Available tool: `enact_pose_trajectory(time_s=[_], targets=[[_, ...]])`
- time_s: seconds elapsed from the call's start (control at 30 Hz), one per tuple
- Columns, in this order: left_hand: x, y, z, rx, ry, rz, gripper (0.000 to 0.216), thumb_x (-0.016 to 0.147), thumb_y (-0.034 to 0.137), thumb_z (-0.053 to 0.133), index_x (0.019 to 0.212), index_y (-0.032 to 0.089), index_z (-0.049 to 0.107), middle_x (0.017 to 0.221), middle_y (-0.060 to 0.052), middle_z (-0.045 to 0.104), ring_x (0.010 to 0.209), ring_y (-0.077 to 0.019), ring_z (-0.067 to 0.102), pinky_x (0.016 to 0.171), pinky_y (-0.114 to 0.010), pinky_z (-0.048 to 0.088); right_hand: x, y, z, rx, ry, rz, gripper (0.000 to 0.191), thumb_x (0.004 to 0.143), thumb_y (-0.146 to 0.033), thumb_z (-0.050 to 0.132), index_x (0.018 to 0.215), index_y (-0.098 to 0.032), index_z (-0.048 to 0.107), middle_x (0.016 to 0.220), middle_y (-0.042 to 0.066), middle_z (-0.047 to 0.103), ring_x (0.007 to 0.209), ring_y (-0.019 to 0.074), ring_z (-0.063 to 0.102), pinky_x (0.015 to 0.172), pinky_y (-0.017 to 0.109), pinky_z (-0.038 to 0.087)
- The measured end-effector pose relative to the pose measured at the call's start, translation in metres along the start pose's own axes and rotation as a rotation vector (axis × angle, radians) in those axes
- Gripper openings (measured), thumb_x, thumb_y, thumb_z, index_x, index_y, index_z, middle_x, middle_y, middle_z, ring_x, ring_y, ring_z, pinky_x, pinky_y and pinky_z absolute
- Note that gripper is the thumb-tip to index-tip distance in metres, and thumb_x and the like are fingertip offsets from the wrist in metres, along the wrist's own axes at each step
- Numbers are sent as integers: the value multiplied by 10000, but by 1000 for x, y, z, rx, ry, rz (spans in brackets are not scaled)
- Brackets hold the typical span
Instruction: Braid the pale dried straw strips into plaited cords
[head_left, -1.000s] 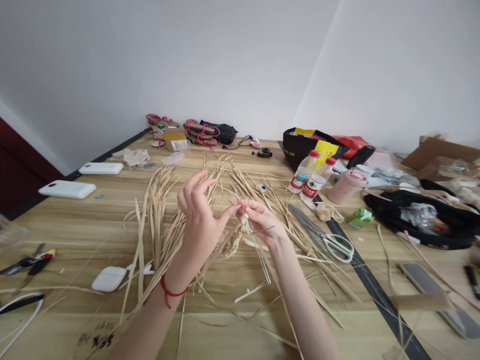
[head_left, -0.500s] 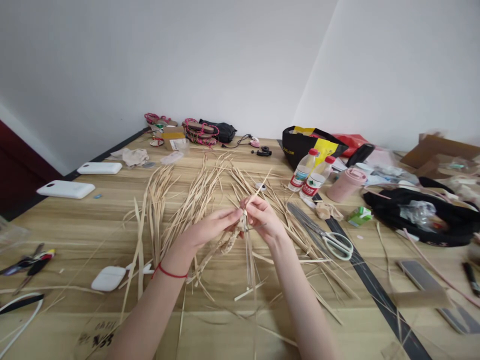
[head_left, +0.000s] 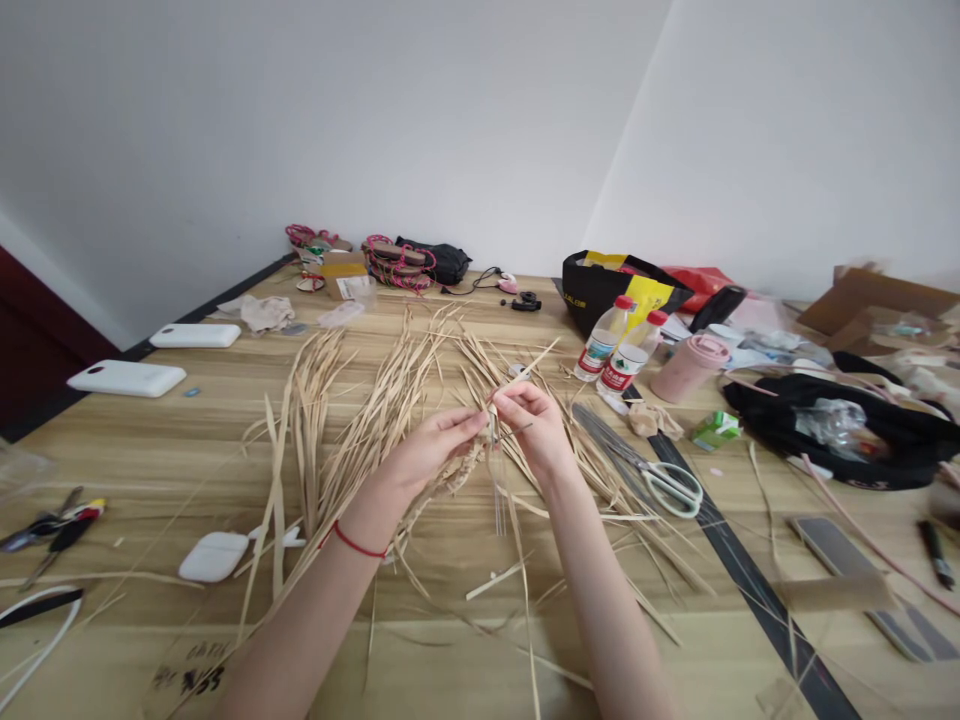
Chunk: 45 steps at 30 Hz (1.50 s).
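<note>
Above the middle of the table, a braided straw piece (head_left: 459, 476) hangs from my left hand (head_left: 435, 445), whose thumb and fingers pinch its upper end. My right hand (head_left: 534, 425) is closed on a straw strip (head_left: 541, 352) at that same end; the strip's tip points up and right. A thin grey needle-like rod sticks out by the right fingers. Thin clear rods and a long strand (head_left: 521, 590) hang below the hands. Loose straw strips (head_left: 397, 400) lie in bundles behind and beside both hands.
To the right lie scissors (head_left: 671, 488), with two water bottles (head_left: 624, 355), a pink cup (head_left: 690, 368) and a black bag (head_left: 847, 425) beyond. At left are two white power banks (head_left: 126, 378), a white earphone case (head_left: 214, 556) and pliers (head_left: 64, 530).
My right hand has shifted slightly right, and the strip in it now leans further right. The hanging strand has swung right. The left hand keeps its pinch.
</note>
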<state>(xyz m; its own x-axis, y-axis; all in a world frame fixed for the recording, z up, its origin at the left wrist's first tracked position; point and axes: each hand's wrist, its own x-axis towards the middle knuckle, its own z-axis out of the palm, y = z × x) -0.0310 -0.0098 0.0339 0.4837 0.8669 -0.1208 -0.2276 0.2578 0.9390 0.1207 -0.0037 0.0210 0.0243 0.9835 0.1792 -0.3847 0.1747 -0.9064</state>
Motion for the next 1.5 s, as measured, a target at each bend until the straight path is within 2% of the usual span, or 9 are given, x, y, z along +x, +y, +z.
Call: enact_pose_trajectory(time_s=[0.3,0.5,0.67,0.87,1.1,1.2,1.33,1.43,1.5], targets=[[1,1,0,260,102,187,273,761,412,659,853,157,702,861,-49,689,840,-180,610,789,-298,465,2,3,0,-29,13,-25,205,629,-344,784,730,-211,665,674,-20,656,573,101,555,596,247,456],[4,-1,-5,351,165,231,285,755,425,653,842,154,662,851,-41,688,833,-188,624,788,-307,478,5,7,-4,-32,60,24,336,583,-336,813,877,-227,694,829,17,709,760,153,632,699,275,491],[7,-5,-8,284,184,328,301,728,384,688,898,152,602,961,-71,687,906,-206,648,856,-354,499,6,7,-8,-79,15,75,282,592,-351,804,824,-212,724,876,28,719,719,139,612,676,269,484],[6,-4,-9,436,189,486,224,757,340,675,862,153,611,911,-68,679,863,-182,652,825,-333,524,4,1,-13,-25,-35,138,217,602,-320,805,777,-215,731,894,24,724,725,126,609,694,258,470],[4,-3,-24,961,146,962,81,843,239,606,826,188,667,899,-60,698,874,-160,641,816,-318,498,5,-2,-16,-113,-48,138,224,623,-327,787,807,-211,738,850,22,721,682,116,601,664,256,474],[3,-3,-30,1124,179,1078,70,845,204,601,867,190,666,922,-59,701,876,-152,645,800,-302,501,5,-13,-26,-280,17,49,259,656,-361,761,858,-201,735,826,39,721,724,145,626,700,291,494],[4,-3,-32,1319,196,1178,69,846,170,589,868,185,652,913,-44,705,852,-144,649,788,-288,506,-11,-48,-50,-443,245,-185,264,671,-351,758,887,-206,717,863,47,716,761,160,646,736,318,521],[3,-2,-31,1402,190,1228,82,843,142,582,879,185,642,921,-31,707,851,-139,649,781,-280,509,-27,-71,-70,-462,349,-286,282,689,-369,743,899,-187,696,796,41,708,673,149,648,641,295,534],[3,-1,-29,1432,173,1235,90,837,130,585,889,182,637,921,-26,707,852,-138,648,780,-276,509,-33,-73,-81,-515,350,-218,306,683,-399,740,871,-165,681,676,17,685,489,110,584,461,232,468]])
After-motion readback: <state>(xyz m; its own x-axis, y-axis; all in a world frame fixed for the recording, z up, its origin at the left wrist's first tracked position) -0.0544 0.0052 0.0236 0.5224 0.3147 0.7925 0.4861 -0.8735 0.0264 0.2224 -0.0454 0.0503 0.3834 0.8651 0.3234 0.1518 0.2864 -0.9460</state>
